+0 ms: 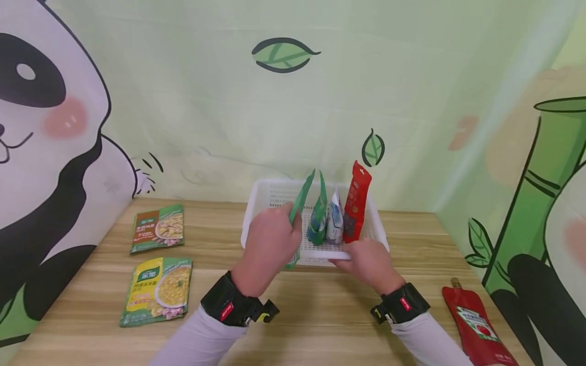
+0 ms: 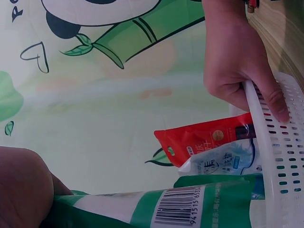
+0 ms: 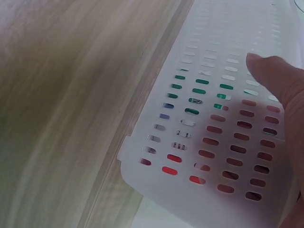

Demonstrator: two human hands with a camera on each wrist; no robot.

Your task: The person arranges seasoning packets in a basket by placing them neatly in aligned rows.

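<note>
A white perforated basket [image 1: 249,218] stands at the back of the wooden table. My left hand [image 1: 270,246] pinches a green packet [image 1: 303,197] by its edge, upright over the basket's left part; its barcode side shows in the left wrist view. Inside the basket, another green packet [image 1: 318,218], a white-and-blue packet [image 1: 335,221] and a red packet [image 1: 358,203] stand side by side towards the right. My right hand [image 1: 372,263] grips the basket's front rim near the right corner, its thumb [image 3: 273,71] against the outside of the perforated wall.
On the left of the table lie a brown-and-green packet [image 1: 157,229] and, nearer, a yellow-and-green packet [image 1: 157,290]. A red spouted pouch [image 1: 476,325] lies at the front right. A printed panda backdrop [image 1: 206,127] rises behind the table.
</note>
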